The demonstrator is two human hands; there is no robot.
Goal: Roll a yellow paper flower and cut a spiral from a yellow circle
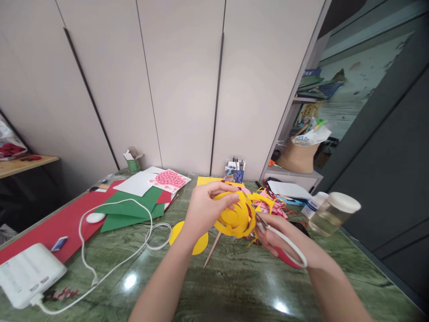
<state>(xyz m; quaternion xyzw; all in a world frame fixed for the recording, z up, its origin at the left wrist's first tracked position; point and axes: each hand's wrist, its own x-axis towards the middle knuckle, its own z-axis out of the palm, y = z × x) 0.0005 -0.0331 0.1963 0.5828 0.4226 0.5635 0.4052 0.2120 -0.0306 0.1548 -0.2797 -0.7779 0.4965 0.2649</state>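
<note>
My left hand (pixel 212 205) pinches a round yellow paper cutout (pixel 234 217) with curved slits, held up above the table. White-handled scissors (pixel 290 246) are in my right hand (pixel 275 232), their blades at the cutout's right edge. Whether the blades are apart or together is hard to make out. Under my left forearm lies a yellow paper circle (pixel 201 243), partly covered. A thin wooden stick (pixel 212 250) rests on the table just below the cutout. Pink, red and yellow paper scraps (pixel 268 203) are heaped behind my right hand.
Green paper (pixel 134 208) and long red paper (pixel 40 228) lie at left, with a white cable (pixel 124 268) looping over to a power strip (pixel 30 273). A lidded jar (pixel 330 219) stands at right. Behind are a pen box (pixel 234 171) and cabinet doors (pixel 181 89).
</note>
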